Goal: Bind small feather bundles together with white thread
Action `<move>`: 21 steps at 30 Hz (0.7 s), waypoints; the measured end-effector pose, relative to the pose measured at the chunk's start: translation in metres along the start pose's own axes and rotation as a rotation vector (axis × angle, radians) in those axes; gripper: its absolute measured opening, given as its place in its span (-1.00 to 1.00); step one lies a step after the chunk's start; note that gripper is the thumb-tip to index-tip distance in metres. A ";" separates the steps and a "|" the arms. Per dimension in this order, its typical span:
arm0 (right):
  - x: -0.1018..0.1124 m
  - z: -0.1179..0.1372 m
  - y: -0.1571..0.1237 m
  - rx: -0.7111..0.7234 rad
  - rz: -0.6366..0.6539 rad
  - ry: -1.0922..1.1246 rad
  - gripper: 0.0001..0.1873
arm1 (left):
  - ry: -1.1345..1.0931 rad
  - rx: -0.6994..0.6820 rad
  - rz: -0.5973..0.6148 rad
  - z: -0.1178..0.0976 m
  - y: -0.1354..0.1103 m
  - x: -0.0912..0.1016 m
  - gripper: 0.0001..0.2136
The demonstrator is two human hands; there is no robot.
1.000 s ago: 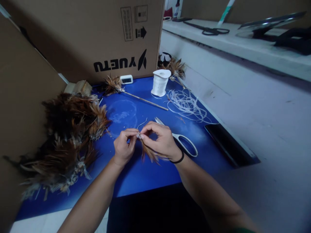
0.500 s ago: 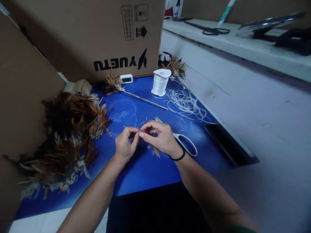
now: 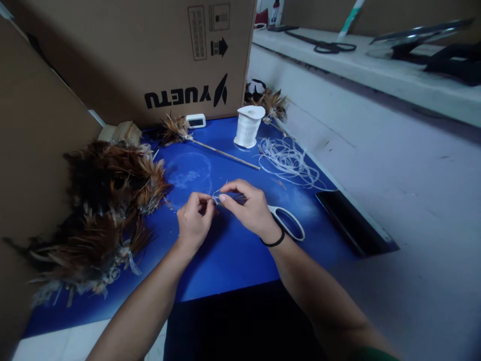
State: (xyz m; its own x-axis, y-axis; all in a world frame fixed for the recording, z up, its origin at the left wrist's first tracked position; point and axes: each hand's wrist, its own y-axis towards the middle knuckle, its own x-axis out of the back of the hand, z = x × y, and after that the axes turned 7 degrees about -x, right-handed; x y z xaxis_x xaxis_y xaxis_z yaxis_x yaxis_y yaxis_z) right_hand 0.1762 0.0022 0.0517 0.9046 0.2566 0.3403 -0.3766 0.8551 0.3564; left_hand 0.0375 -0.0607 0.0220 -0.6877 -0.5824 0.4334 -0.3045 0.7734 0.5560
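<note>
My left hand (image 3: 193, 220) is closed in a pinch on a thin pale string (image 3: 215, 197) above the blue table. Thumb and forefinger of my right hand (image 3: 248, 205), with a black band at the wrist, pinch at the same string just to the right. A dark sliver, perhaps feather, shows between the right fingers; most of it is hidden. White-handled scissors (image 3: 289, 224) lie beside my right wrist, their blades covered by the hand. Brown feather bundles (image 3: 116, 185) are heaped left of my left hand.
A feather-tipped stick (image 3: 225, 153) lies beyond my hands. Behind it stand a white spool (image 3: 250, 128) and a small white digital display (image 3: 196, 121). Loose clear strips (image 3: 289, 163) and a dark phone-like slab (image 3: 355, 223) lie right. A cardboard box (image 3: 169, 50) walls the back.
My right hand has shifted slightly up and right, opening a small gap from the left fingertips where string now shows. Feathers seen below the right hand are no longer visible there.
</note>
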 end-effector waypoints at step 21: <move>0.000 -0.019 0.010 -0.250 0.283 0.357 -0.85 | -0.678 0.397 0.109 0.001 0.007 -0.004 -0.78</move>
State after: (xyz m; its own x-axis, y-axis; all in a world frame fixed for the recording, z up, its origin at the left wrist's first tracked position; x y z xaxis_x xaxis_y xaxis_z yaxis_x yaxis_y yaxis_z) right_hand 0.1761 0.0190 0.0391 0.8024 0.5937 0.0600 -0.5966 0.8003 0.0599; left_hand 0.0372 -0.0523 0.0237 -0.9399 -0.3170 -0.1270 -0.3365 0.9232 0.1855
